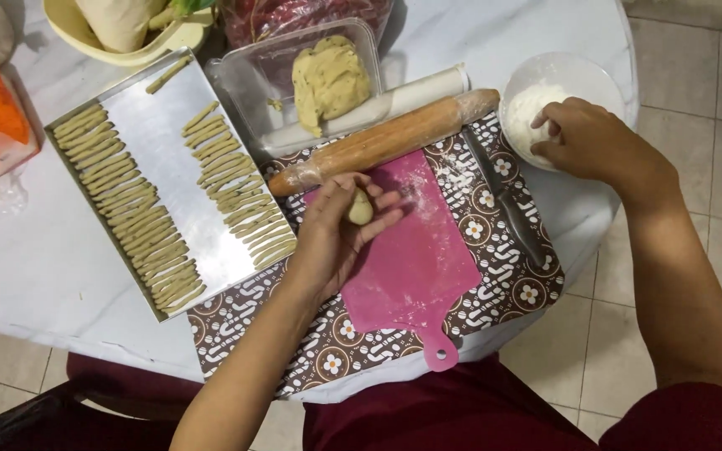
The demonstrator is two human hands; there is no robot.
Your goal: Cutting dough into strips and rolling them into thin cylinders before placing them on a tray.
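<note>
My left hand (336,230) cups a small lump of pale dough (360,209) over the upper left corner of a pink cutting board (415,259). My right hand (582,138) reaches into a clear bowl of white flour (528,108) at the far right, fingertips in the flour. A wooden rolling pin (386,140) wrapped in film lies diagonally just beyond the board. A clear tub (244,83) behind it holds a larger mass of dough (327,79).
A metal baking tray (160,159) on the left carries several rows of thin dough sticks (131,209). A knife (507,200) lies on the patterned brown cloth (495,276) right of the board. Bags and a yellow bowl (94,38) crowd the table's far edge.
</note>
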